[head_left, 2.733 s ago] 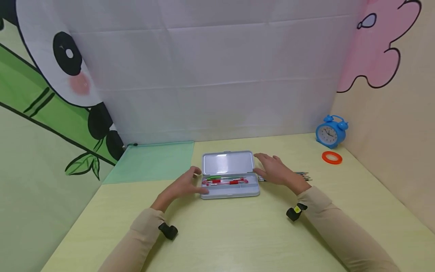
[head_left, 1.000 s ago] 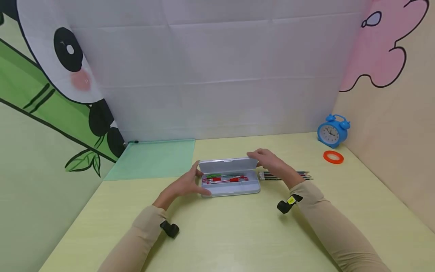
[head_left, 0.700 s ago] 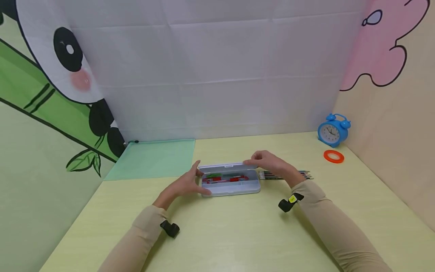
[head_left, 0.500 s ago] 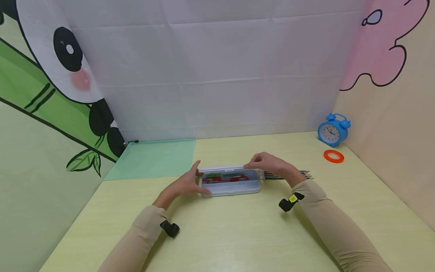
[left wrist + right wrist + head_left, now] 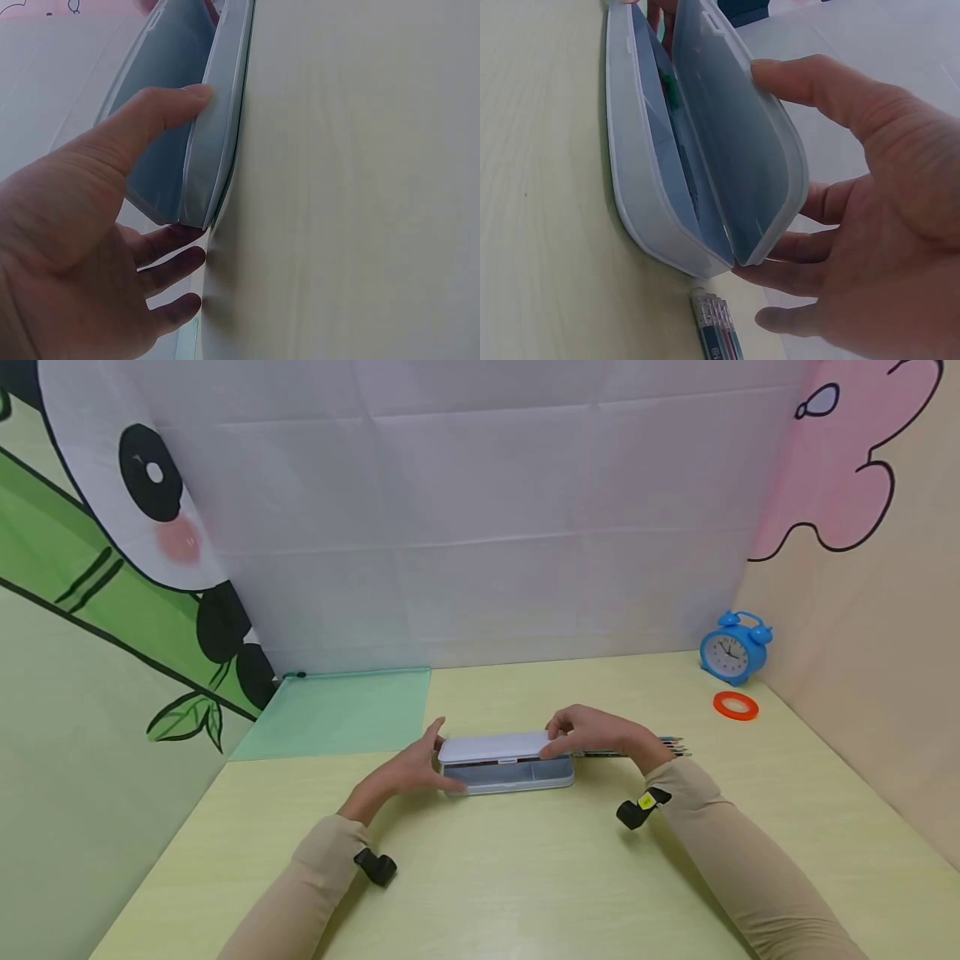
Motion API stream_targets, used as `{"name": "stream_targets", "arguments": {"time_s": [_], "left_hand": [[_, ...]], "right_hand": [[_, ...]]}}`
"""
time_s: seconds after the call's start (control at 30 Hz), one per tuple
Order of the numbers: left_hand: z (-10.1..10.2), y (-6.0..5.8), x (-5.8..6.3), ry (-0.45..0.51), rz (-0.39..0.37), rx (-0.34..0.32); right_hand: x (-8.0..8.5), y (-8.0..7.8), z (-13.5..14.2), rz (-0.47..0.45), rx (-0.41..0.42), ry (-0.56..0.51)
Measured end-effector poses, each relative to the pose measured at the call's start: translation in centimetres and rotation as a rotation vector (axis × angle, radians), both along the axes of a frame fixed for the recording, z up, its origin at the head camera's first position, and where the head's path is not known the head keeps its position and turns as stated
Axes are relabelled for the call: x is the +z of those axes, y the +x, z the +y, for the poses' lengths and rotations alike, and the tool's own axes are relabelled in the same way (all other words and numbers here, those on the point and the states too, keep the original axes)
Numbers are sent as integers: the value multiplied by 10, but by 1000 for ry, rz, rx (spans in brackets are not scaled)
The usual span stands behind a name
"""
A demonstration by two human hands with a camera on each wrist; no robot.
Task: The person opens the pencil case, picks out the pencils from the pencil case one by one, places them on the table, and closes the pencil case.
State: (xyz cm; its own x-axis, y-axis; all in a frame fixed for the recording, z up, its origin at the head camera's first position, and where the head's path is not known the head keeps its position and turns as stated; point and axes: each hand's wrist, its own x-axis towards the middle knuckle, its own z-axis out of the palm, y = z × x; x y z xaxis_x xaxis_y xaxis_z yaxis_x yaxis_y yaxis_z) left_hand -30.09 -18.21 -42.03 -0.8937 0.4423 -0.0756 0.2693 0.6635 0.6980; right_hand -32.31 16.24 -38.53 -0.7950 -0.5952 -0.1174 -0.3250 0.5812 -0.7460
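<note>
A pale plastic pencil case [image 5: 517, 779] lies on the table with its lid [image 5: 491, 748] half lowered over the base. My left hand [image 5: 405, 770] holds the case at its left end; in the left wrist view the thumb [image 5: 176, 105] presses the front wall and the other fingers reach round the end. My right hand [image 5: 600, 732] grips the lid near its right corner, thumb on the front edge, fingers behind, as the right wrist view shows. Inside, a green pen part [image 5: 669, 90] shows; most of the pens are hidden under the lid.
Several pencils [image 5: 675, 746] lie side by side right of the case, partly behind my right hand. A blue alarm clock [image 5: 729, 652] and an orange-red ring [image 5: 735, 705] stand at the back right. A green mat [image 5: 345, 714] covers the back left of the table [image 5: 495, 877].
The lid has swung from fully open down toward the front, covering the pens. My right hand has moved with it, from beside the raised lid to gripping its edge. My left hand stays at the case.
</note>
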Motion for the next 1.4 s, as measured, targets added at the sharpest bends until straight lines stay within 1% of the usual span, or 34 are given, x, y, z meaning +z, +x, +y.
{"name": "stream_targets", "arguments": {"time_s": [0.13, 0.3, 0.5, 0.67, 0.73, 0.97, 1.13, 1.27, 1.4], "left_hand": [[0, -2, -1, -13, 1, -12], [-1, -2, -1, -39, 8, -29], [0, -1, 0, -65, 18, -36], [1, -1, 1, -62, 23, -57], [1, -1, 1, -63, 26, -65], [0, -2, -1, -82, 71, -103], [-1, -2, -2, -92, 93, -122], [0, 0, -1, -124, 110, -141], [0, 3, 0, -188, 119, -157]], "right_hand": [[0, 2, -1, 25, 22, 3], [-2, 3, -3, 71, 32, 32], [-5, 5, -4, 89, 53, 40], [-9, 5, -2, 133, 87, 49], [-9, 5, -2, 136, 92, 52], [-9, 5, -4, 149, 96, 90], [-8, 7, -6, 162, 105, 96], [-8, 8, -6, 159, 97, 99], [-9, 7, -6, 156, 87, 101]]}}
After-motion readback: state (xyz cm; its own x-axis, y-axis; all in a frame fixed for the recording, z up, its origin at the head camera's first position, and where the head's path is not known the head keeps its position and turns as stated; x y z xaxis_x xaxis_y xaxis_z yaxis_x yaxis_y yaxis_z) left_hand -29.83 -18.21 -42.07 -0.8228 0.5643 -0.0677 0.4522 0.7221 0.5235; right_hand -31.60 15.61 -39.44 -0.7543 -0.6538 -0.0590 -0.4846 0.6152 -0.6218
